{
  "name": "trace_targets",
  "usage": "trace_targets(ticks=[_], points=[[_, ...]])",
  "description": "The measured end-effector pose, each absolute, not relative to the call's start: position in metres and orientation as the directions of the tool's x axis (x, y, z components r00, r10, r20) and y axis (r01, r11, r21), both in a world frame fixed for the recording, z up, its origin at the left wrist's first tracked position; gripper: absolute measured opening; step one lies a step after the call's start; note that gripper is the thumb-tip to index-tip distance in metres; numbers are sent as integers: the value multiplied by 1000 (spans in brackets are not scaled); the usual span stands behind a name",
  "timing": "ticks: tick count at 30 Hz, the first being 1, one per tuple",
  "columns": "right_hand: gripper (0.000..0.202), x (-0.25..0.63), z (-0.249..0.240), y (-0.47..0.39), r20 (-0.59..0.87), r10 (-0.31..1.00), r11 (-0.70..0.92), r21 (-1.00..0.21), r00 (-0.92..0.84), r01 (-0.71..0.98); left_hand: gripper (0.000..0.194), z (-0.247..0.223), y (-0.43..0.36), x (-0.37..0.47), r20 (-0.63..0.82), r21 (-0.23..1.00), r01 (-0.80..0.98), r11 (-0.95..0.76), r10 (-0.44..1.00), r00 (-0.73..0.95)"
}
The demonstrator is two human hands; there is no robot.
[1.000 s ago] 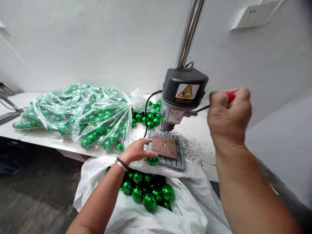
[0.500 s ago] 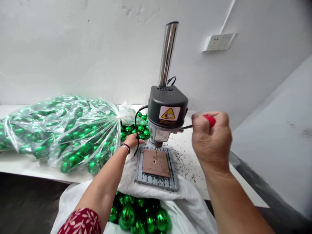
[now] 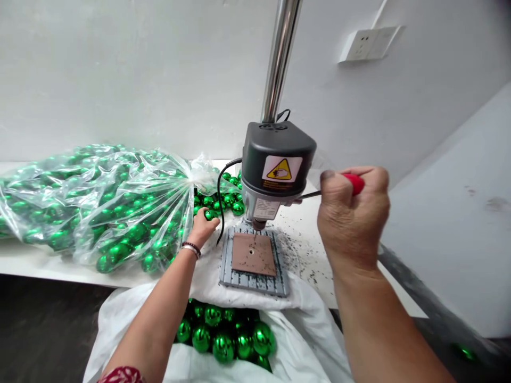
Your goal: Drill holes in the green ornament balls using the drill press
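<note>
My left hand [image 3: 204, 226] is closed round a shiny green ball [image 3: 209, 214], left of the drill press [image 3: 277, 159] and its black cable. More green balls [image 3: 229, 200] lie just behind that hand. My right hand [image 3: 353, 215] grips the red knob [image 3: 355, 183] on the press lever. Under the drill bit, a brown square plate [image 3: 254, 255] with a small hole sits on the grey slotted base [image 3: 255, 289]. No ball rests on the plate.
A clear plastic bag [image 3: 99, 213] full of green balls covers the table's left side. White cloth [image 3: 307, 335] with several green balls lies in front of the base. Dark shavings [image 3: 299, 255] are scattered right of the press. A socket [image 3: 371, 43] is on the wall.
My left hand has moved a little left and now has a green ball in its fingers. My right hand stays on the red knob. The view has shifted, and the press looks slightly nearer.
</note>
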State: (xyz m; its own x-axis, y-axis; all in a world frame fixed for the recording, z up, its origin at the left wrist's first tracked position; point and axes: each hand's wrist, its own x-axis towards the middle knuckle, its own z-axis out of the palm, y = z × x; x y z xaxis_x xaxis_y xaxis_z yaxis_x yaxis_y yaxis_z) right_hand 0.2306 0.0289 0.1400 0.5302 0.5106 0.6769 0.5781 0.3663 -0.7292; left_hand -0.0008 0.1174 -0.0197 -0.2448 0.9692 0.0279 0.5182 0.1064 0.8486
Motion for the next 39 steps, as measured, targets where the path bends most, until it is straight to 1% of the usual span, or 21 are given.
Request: trace_targets(ticks=[4, 5, 7, 9, 11, 12, 14, 17, 20, 24, 26, 30, 32, 37, 39], points=[[22, 230, 136, 28, 698, 498, 370, -707, 514, 602, 72, -5, 77, -11, 0, 902, 428, 62, 990, -143], [21, 230, 135, 28, 706, 492, 373, -700, 510, 609, 74, -1, 67, -11, -15, 910, 410, 57, 994, -105], [20, 229, 134, 27, 717, 482, 381, -689, 504, 617, 70, 5, 51, -6, -39, 937, 349, 29, 999, 23], [20, 229, 134, 27, 721, 484, 390, -685, 496, 615, 60, 7, 40, 2, -62, 965, 261, 23, 988, 141], [21, 229, 133, 27, 723, 493, 398, -682, 485, 613, 54, 7, 34, 11, -89, 975, 216, 44, 975, 202], [21, 229, 133, 27, 725, 496, 397, -679, 479, 617, 53, 7, 32, 15, -102, 972, 229, 52, 971, 215], [21, 230, 132, 29, 731, 497, 383, -668, 468, 638, 56, 5, 31, 21, -98, 950, 313, 23, 969, 228], [19, 232, 136, 32, 732, 514, 349, -655, 447, 670, 60, 4, 33, 26, -16, 873, 477, -103, 971, 238], [18, 233, 150, 37, 682, 586, 290, -680, 437, 673, 57, 2, 37, 29, 2, 803, 581, -132, 976, 220], [20, 233, 177, 47, 538, 691, 122, -745, 483, 656, 55, 1, 40, 35, -24, 756, 642, -131, 973, 228], [22, 234, 185, 53, 500, 714, 83, -755, 490, 650, 53, 2, 41, 39, -23, 718, 679, -150, 971, 239], [23, 236, 188, 59, 506, 717, 91, -750, 479, 655, 57, 2, 44, 45, 10, 635, 746, -201, 968, 252], [22, 236, 186, 58, 505, 713, 89, -753, 486, 652, 59, -1, 47, 45, 31, 613, 758, -222, 966, 258], [14, 235, 185, 55, 501, 720, 107, -763, 480, 638, 60, -9, 51, 43, 74, 607, 739, -291, 947, 312], [12, 234, 185, 54, 499, 726, 118, -768, 473, 630, 62, -9, 50, 43, 66, 622, 719, -310, 936, 346]])
